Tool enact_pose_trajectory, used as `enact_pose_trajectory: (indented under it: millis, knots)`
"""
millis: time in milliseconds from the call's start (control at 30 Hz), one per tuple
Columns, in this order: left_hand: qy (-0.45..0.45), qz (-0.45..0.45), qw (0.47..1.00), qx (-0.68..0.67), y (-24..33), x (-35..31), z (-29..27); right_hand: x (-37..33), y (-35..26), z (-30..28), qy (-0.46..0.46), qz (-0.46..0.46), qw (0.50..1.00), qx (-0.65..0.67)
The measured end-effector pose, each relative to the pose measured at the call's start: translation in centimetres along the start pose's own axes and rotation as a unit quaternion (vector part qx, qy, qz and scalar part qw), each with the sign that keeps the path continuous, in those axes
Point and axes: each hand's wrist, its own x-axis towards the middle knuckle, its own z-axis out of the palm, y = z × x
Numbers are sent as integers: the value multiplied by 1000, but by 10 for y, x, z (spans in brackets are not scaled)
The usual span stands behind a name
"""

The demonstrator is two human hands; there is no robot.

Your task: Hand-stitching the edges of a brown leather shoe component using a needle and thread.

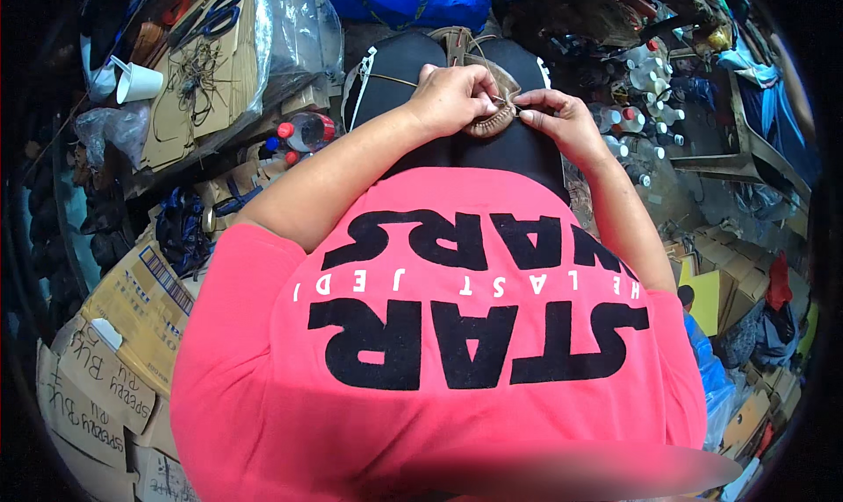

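Observation:
A brown shoe [488, 126] with a row of gathered stitches around its toe lies between my black-clad thighs [397, 107]. At the left side of the shoe my left hand [450, 100] is closed in a pinch on thin thread, its fingertips against the stitched edge. A tan strand [392, 79] stretches leftward from this hand across my thigh. Opposite it, my right hand [562, 121] pinches the thread between thumb and forefinger, close to the stitching. The fingers partly cover the shoe; whether a needle is among them is too small to tell.
On cardboard at upper left lie blue-handled scissors [221, 14] and tangled cords [195, 74], with a white cup [139, 82] beside them. Plastic bottles stand by my left forearm [309, 132] and at the right [648, 81]. A blue bag [413, 0] sits beyond my knees.

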Motion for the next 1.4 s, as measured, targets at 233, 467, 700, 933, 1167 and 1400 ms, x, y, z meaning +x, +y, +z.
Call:
enact_pose_trajectory:
  millis: [233, 467, 700, 933, 1167, 1400]
  knots:
    - [-43, 184, 956, 224, 20, 14, -12, 9, -15, -2, -21, -11, 992, -122]
    - [-72, 128, 949, 280, 17, 1, -37, 3, 7, -28, -9, -1, 1000, 0]
    - [-103, 70, 983, 135, 21, 9, -19, 1, 13, -24, 8, -45, 993, -111]
    - [-141, 142, 955, 217, 24, 13, -25, -20, -9, -51, 11, -61, 997, -35]
    - [-153, 163, 939, 259, 13, 13, -18, -6, 4, -59, 204, -73, 904, -368]
    - [-169, 172, 931, 274, 12, 12, -22, 1, -46, 5, -60, -139, 821, -551]
